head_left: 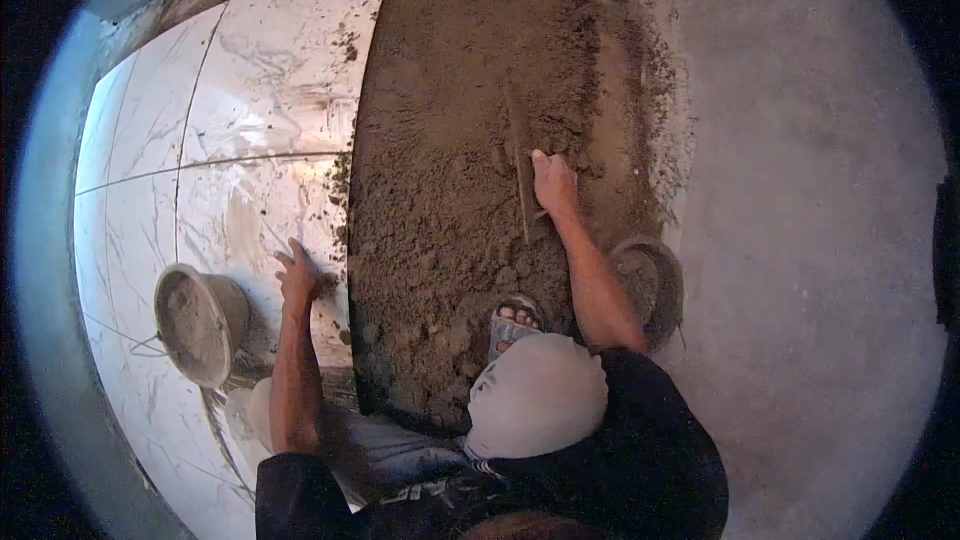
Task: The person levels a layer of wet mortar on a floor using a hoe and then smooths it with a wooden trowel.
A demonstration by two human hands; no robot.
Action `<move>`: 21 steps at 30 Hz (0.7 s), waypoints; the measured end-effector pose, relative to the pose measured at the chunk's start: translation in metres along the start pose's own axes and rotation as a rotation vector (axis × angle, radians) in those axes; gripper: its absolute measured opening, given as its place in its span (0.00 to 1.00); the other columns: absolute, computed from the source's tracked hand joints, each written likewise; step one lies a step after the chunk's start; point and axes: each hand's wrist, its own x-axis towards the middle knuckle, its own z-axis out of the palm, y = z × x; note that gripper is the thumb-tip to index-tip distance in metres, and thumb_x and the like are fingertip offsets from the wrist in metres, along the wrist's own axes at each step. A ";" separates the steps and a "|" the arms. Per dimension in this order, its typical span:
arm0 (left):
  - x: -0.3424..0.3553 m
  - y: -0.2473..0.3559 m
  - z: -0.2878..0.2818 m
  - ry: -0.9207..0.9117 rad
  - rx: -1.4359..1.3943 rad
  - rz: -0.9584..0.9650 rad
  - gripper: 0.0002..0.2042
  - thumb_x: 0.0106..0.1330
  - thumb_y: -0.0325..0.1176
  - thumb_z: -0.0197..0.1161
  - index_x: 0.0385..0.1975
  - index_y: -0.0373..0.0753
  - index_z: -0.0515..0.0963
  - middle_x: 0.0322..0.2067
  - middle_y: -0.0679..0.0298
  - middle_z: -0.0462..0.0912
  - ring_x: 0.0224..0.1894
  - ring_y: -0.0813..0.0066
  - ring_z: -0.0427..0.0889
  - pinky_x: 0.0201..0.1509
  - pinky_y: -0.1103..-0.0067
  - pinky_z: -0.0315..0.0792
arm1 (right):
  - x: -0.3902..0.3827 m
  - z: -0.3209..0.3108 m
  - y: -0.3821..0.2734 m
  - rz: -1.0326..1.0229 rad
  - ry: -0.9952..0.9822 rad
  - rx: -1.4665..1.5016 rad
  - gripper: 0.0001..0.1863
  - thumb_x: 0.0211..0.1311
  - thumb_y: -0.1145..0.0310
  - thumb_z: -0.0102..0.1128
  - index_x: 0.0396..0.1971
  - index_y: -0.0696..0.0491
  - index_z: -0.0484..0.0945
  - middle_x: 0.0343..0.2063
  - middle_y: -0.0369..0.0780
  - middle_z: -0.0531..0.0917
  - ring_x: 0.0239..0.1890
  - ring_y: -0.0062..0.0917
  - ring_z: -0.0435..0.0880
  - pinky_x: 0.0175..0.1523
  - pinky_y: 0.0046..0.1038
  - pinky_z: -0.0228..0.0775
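Mortar bed [430, 190] lies beneath the trowel [520, 165] gripped in your right hand [556, 184], while your left hand [298, 278], fingers spread over marble-patterned tile [265, 70], probably steadies your lean.

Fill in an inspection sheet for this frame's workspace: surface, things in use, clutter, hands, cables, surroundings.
Surface: rough brown mortar-like bed beside white veined tiles.
Things in use: long flat tool at the bed; left bucket, holding grey-brown material, on the tiles; right bucket near the wall.
Clutter: dark crumbs along the tile edge.
Hands: right hand grips the tool; left hand open over the tiles, contact unclear.
Cables: nothing seen.
Surroundings: plain grey wall.
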 end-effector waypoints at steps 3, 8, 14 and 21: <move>-0.020 0.011 -0.019 -0.077 -0.002 0.014 0.58 0.37 0.47 0.73 0.62 0.39 0.34 0.58 0.30 0.36 0.55 0.26 0.51 0.54 0.56 0.61 | -0.002 -0.015 -0.009 -0.068 0.035 -0.027 0.30 0.61 0.48 0.39 0.23 0.65 0.70 0.21 0.55 0.73 0.30 0.48 0.74 0.35 0.44 0.61; -0.006 0.023 -0.014 -0.071 0.037 -0.010 0.56 0.39 0.44 0.72 0.62 0.43 0.34 0.59 0.32 0.37 0.54 0.24 0.53 0.50 0.56 0.66 | 0.026 -0.030 -0.014 -0.016 -0.124 -0.029 0.25 0.58 0.51 0.45 0.27 0.64 0.69 0.21 0.53 0.73 0.29 0.43 0.75 0.35 0.42 0.63; -0.013 0.035 -0.033 -0.069 -0.002 -0.011 0.59 0.36 0.41 0.74 0.62 0.43 0.32 0.58 0.30 0.36 0.52 0.23 0.55 0.51 0.57 0.65 | -0.010 -0.045 -0.044 -0.349 -0.236 -0.318 0.25 0.53 0.52 0.50 0.33 0.64 0.67 0.29 0.59 0.75 0.36 0.52 0.74 0.40 0.47 0.63; -0.008 0.037 -0.035 -0.099 0.000 -0.054 0.60 0.33 0.38 0.75 0.62 0.46 0.31 0.58 0.31 0.35 0.51 0.23 0.57 0.50 0.57 0.66 | -0.021 -0.027 -0.038 -0.310 -0.619 -0.119 0.25 0.52 0.50 0.51 0.31 0.62 0.69 0.30 0.57 0.76 0.36 0.51 0.75 0.40 0.45 0.65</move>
